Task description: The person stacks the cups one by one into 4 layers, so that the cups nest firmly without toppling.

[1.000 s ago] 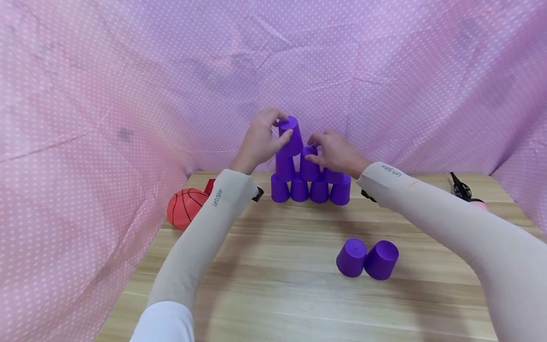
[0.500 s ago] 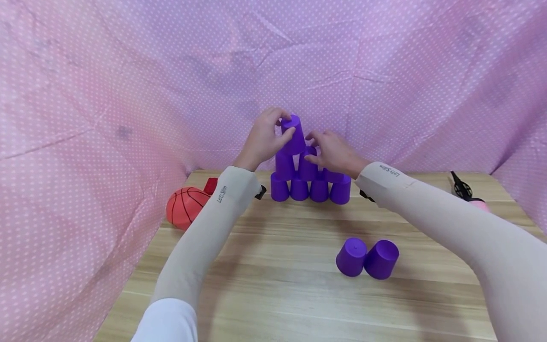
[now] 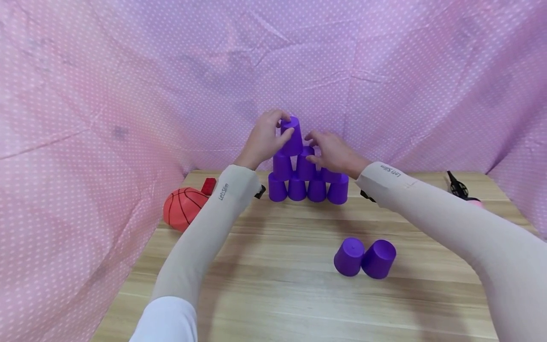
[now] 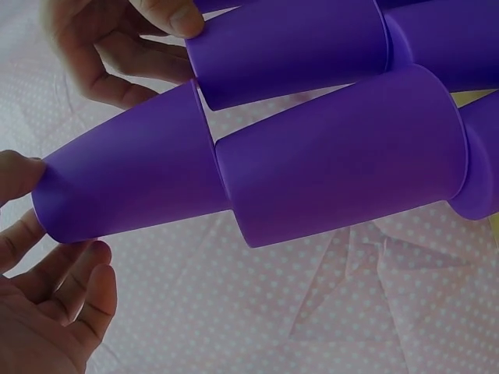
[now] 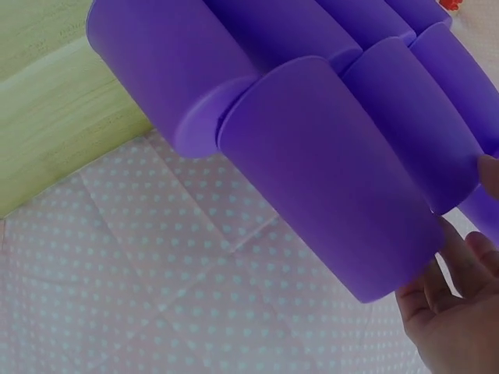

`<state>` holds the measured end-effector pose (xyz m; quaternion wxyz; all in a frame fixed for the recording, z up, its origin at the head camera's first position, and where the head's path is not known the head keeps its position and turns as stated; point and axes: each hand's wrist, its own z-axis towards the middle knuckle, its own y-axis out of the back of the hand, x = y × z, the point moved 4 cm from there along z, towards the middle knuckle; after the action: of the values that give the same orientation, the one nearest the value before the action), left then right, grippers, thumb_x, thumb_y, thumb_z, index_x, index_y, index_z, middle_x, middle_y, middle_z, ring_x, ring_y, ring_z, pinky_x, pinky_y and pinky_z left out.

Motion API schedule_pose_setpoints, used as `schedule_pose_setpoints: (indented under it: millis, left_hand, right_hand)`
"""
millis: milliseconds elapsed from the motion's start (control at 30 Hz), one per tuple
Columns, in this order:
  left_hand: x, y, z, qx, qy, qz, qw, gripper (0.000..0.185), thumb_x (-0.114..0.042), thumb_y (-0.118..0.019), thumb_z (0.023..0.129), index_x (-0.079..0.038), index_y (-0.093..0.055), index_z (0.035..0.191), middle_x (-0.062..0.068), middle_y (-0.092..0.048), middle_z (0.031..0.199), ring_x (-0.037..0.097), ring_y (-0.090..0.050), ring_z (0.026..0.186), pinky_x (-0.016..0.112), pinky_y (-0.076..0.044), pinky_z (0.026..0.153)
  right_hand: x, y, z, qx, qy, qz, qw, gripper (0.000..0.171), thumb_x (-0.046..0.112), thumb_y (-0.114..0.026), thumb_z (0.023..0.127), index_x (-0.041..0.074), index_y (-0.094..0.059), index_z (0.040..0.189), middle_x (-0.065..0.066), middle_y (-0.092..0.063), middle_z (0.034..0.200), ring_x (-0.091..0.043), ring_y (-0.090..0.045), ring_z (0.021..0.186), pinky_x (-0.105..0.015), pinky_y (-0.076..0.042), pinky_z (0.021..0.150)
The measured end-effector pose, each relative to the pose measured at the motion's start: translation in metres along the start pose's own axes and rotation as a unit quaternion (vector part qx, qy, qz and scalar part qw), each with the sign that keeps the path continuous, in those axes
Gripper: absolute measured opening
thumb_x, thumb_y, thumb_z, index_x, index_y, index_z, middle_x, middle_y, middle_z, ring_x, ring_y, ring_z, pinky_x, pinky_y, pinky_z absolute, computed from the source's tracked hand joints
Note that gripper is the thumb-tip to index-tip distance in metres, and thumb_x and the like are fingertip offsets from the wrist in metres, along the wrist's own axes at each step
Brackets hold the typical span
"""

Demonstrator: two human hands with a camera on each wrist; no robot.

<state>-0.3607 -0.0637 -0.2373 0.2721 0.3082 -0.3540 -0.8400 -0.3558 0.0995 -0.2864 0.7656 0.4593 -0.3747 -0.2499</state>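
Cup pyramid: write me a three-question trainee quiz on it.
1. True or false: the left hand grips the top cup.
2. How many loose cups stand on the table apart from the pyramid?
3. What lies at the table's left edge? A) basketball B) a bottle C) a book

Key: 1 true; 2 two; 3 A. The right hand touches a second-row cup.
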Motion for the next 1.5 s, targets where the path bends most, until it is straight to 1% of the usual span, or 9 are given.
schedule_pose_setpoints:
  millis: [333,567,667,767,933,1100,1167,1333,1500]
  left_hand:
    - [0.003,-0.003,-0.002,0.013,0.027,-0.004,0.9996,0.024,-0.025,-0.056,0.082,-0.012,-0.053,0.103,-0.001,-0.051,0.100,0.016,-0.046,0.089,0.022,-0.037,0.074]
    - [0.006,-0.001,-0.006,0.008,0.020,-0.009,0.9997,0.031,-0.026,-0.057,0.082,-0.012,-0.051,0.108,0.000,-0.051,0.103,0.017,-0.046,0.093,0.023,-0.036,0.077]
    - [0.008,0.001,-0.010,0.005,0.025,-0.009,0.9996,0.033,-0.027,-0.057,0.082,-0.012,-0.049,0.110,0.000,-0.049,0.106,0.016,-0.045,0.094,0.024,-0.037,0.077]
    - [0.008,0.005,-0.017,-0.007,0.018,-0.007,0.9998,0.034,-0.029,-0.056,0.082,-0.011,-0.049,0.110,0.002,-0.048,0.107,0.017,-0.044,0.095,0.025,-0.036,0.078]
    - [0.000,0.016,-0.036,-0.021,-0.018,0.004,0.9996,0.033,-0.027,-0.056,0.081,-0.008,-0.050,0.107,0.005,-0.048,0.104,0.019,-0.044,0.093,0.025,-0.037,0.077]
    - [-0.011,0.019,-0.058,-0.015,-0.060,0.025,0.9977,0.031,-0.025,-0.057,0.081,-0.007,-0.051,0.105,0.003,-0.047,0.101,0.016,-0.043,0.094,0.026,-0.037,0.079]
    - [-0.016,0.017,-0.068,-0.014,-0.082,0.024,0.9962,0.030,-0.024,-0.058,0.080,-0.007,-0.051,0.103,0.001,-0.048,0.101,0.016,-0.042,0.097,0.027,-0.036,0.082]
    - [-0.033,0.006,-0.093,-0.008,-0.139,0.008,0.9902,0.029,-0.023,-0.061,0.078,-0.006,-0.052,0.099,0.001,-0.050,0.098,0.016,-0.044,0.093,0.028,-0.035,0.081]
    - [-0.046,-0.006,-0.116,0.021,-0.159,-0.011,0.9870,0.027,-0.021,-0.063,0.076,-0.008,-0.053,0.097,-0.001,-0.049,0.099,0.013,-0.043,0.094,0.025,-0.035,0.082]
  right_hand:
    - [0.002,-0.003,0.001,0.003,0.014,-0.002,1.000,0.047,0.021,-0.066,0.076,0.006,-0.044,0.114,-0.013,-0.055,0.107,-0.029,-0.049,0.098,-0.040,-0.036,0.084]
    - [-0.002,0.000,-0.004,-0.006,0.007,-0.009,1.000,0.046,0.021,-0.066,0.076,0.004,-0.046,0.113,-0.014,-0.053,0.110,-0.030,-0.047,0.101,-0.041,-0.036,0.086]
    - [-0.003,0.006,-0.009,-0.017,0.008,-0.010,1.000,0.046,0.022,-0.065,0.076,0.002,-0.047,0.113,-0.014,-0.052,0.111,-0.030,-0.046,0.101,-0.041,-0.036,0.085]
    - [-0.002,0.013,-0.016,-0.027,0.014,-0.015,0.999,0.044,0.022,-0.065,0.076,0.002,-0.048,0.111,-0.013,-0.052,0.110,-0.029,-0.045,0.102,-0.041,-0.035,0.086]
    - [0.004,0.023,-0.035,-0.054,0.048,-0.026,0.997,0.039,0.023,-0.066,0.076,0.005,-0.051,0.107,-0.010,-0.054,0.106,-0.027,-0.045,0.101,-0.039,-0.035,0.085]
    - [0.014,0.029,-0.058,-0.083,0.101,-0.039,0.991,0.038,0.020,-0.070,0.071,0.004,-0.054,0.101,-0.010,-0.057,0.096,-0.025,-0.046,0.089,-0.038,-0.036,0.076]
    - [0.018,0.030,-0.068,-0.088,0.118,-0.051,0.988,0.039,0.022,-0.071,0.070,0.003,-0.055,0.100,-0.009,-0.056,0.093,-0.023,-0.045,0.084,-0.036,-0.037,0.072]
    - [0.022,0.031,-0.098,-0.093,0.143,-0.072,0.983,0.041,0.025,-0.071,0.068,0.006,-0.056,0.102,-0.004,-0.055,0.090,-0.019,-0.046,0.081,-0.034,-0.037,0.071]
    - [0.023,0.035,-0.133,-0.106,0.151,-0.059,0.981,0.042,0.024,-0.071,0.067,0.010,-0.055,0.104,0.000,-0.055,0.096,-0.017,-0.047,0.087,-0.033,-0.036,0.075]
